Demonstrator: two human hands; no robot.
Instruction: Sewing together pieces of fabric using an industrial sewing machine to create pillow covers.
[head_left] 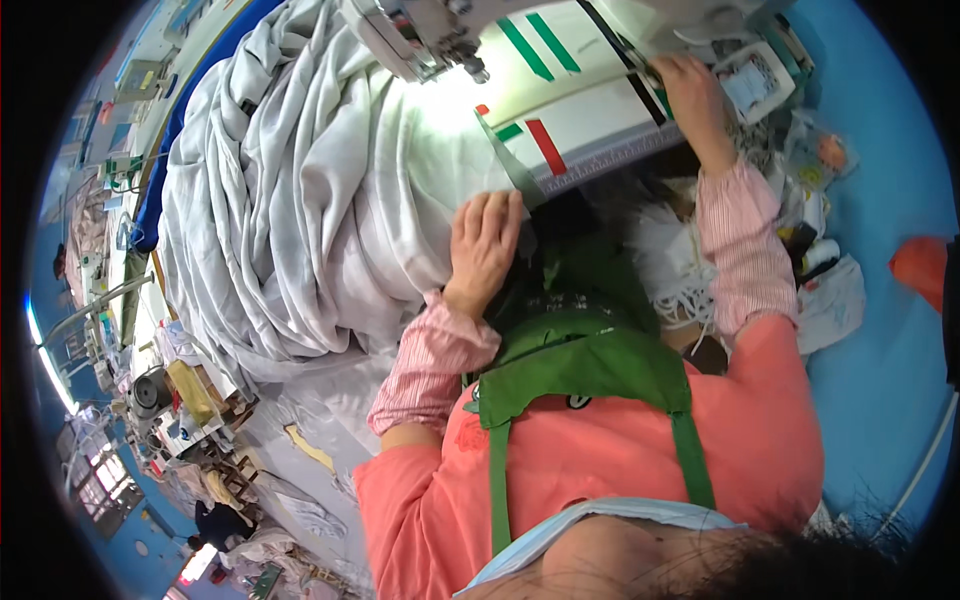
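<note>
Because the pale cloth (300,180) is so bulky, most of it lies heaped in deep folds on the person's left, with its flatter right part running under the lit sewing machine head (415,35) and onto the white tabletop (600,108). The left hand (484,240) rests at the near edge of that flatter part, fingers close together — probably to steady the cloth and keep the folds from sliding — but whether its grip is pinched on the cloth or merely pressed down, I cannot tell. On the other side, the right hand (695,100) is at the right end of the tabletop, well apart from the cloth, its fingers curled beside a dark slim object (632,58); whether that grip is holding it or resting near it cannot be told either. A ruler strip (610,160) runs along the tabletop's front edge, while red tape (545,147) and green tape (525,48) lie across the surface, perhaps as guides for lining up edges. Beyond the right hand, a white box (755,85) sits off the working surface, seemingly within easy reach.
</note>
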